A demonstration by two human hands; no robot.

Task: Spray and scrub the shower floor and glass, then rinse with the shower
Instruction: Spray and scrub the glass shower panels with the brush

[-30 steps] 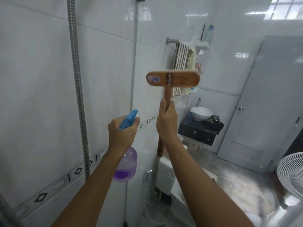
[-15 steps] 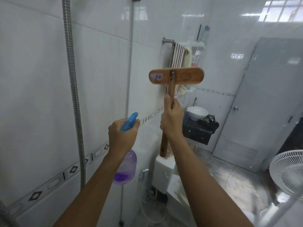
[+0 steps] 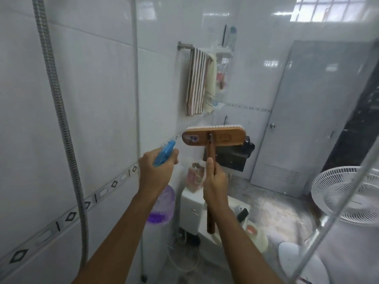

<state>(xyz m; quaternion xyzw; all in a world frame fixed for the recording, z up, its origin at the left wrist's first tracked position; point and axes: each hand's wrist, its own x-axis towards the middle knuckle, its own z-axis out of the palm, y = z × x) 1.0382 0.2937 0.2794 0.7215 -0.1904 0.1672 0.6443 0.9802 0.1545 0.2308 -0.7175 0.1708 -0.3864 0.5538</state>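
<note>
Left hand (image 3: 158,171) wrapped round neck of spray bottle (image 3: 162,210), blue trigger head (image 3: 164,153) aimed up and forward, purple liquid low in clear body. Right hand (image 3: 215,181) clenched on wooden handle of scrub brush (image 3: 213,137), thumb along shaft. Brush head level, bristles facing away toward glass panel (image 3: 266,89); contact unclear. Shower hose (image 3: 59,111) hangs down tiled wall (image 3: 98,99) at left. Striped towel (image 3: 196,83) and white fan (image 3: 344,195) beyond glass.

Your brush (image 3: 225,138) is smooth brown wood; your spray bottle (image 3: 162,210), translucent plastic. The wall tiles (image 3: 98,99) look glossy, the shower hose (image 3: 59,103) ribbed metal, the towel (image 3: 196,83) striped cloth.
</note>
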